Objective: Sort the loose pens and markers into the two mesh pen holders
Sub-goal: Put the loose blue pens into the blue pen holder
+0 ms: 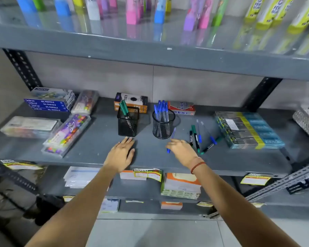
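Shelf (96,154), sorting in progress. Square mesh holder (128,122): green markers. Round mesh holder (163,124): blue pens (sorting apparently by kind). Loose pens and markers (197,136) lie right of the round holder. Left hand (121,154): flat, open, empty, steadying. Right hand (181,148): fingers closed around a blue pen (172,138), just beside the round holder.
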Action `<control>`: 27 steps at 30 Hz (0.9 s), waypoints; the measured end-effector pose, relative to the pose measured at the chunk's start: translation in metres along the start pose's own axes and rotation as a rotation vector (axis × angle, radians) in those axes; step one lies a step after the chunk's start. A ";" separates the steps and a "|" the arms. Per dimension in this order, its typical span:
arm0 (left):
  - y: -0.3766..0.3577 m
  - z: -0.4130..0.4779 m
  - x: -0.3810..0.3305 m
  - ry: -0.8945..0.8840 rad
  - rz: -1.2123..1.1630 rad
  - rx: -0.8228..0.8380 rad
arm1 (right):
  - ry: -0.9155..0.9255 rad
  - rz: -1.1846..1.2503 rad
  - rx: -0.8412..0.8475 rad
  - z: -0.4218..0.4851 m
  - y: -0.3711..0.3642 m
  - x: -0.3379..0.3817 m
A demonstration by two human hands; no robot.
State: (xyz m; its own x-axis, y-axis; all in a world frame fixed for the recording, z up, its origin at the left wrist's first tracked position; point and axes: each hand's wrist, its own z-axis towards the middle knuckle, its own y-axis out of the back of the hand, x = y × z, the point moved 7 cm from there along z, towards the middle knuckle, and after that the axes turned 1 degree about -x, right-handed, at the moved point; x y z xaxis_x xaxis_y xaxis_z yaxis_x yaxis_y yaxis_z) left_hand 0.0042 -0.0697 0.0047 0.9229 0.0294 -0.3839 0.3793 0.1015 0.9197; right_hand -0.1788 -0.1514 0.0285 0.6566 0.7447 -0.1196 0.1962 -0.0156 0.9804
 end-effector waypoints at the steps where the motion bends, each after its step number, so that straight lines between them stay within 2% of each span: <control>1: -0.003 -0.002 0.006 0.010 -0.006 0.014 | 0.028 -0.068 0.007 0.004 0.000 0.002; 4: -0.003 -0.008 0.011 -0.008 0.051 -0.043 | 0.131 -0.161 -0.042 0.009 0.006 0.010; 7: -0.004 -0.007 0.010 -0.016 0.063 -0.065 | 0.228 -0.123 -0.133 0.013 0.018 0.025; 9: -0.004 -0.006 0.012 -0.016 0.056 -0.071 | 0.207 0.062 -0.378 0.007 0.046 0.031; 11: -0.006 -0.006 0.014 -0.016 0.067 -0.071 | 0.134 0.384 -0.656 -0.004 0.086 0.028; 14: -0.008 -0.006 0.014 -0.017 0.084 -0.070 | -0.062 0.878 -0.892 -0.012 0.136 0.005; 17: -0.009 -0.006 0.013 -0.013 0.119 -0.055 | -0.227 0.975 -1.165 -0.011 0.169 -0.030; 20: -0.013 -0.005 0.014 0.002 0.172 -0.019 | -0.301 0.907 -1.148 0.011 0.163 -0.047; 25: -0.014 -0.004 0.014 0.015 0.203 -0.011 | -0.383 0.789 -0.778 0.045 0.099 -0.043; 27: -0.014 -0.004 0.014 0.012 0.206 -0.015 | -0.373 0.713 -0.709 0.049 0.085 -0.037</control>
State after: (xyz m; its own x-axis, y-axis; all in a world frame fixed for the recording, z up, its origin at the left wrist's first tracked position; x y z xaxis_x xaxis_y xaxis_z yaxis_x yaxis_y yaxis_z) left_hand 0.0112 -0.0666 -0.0138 0.9800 0.0626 -0.1891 0.1817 0.1070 0.9775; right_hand -0.1507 -0.2128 0.1081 0.6569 0.4641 0.5943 -0.7096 0.1139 0.6954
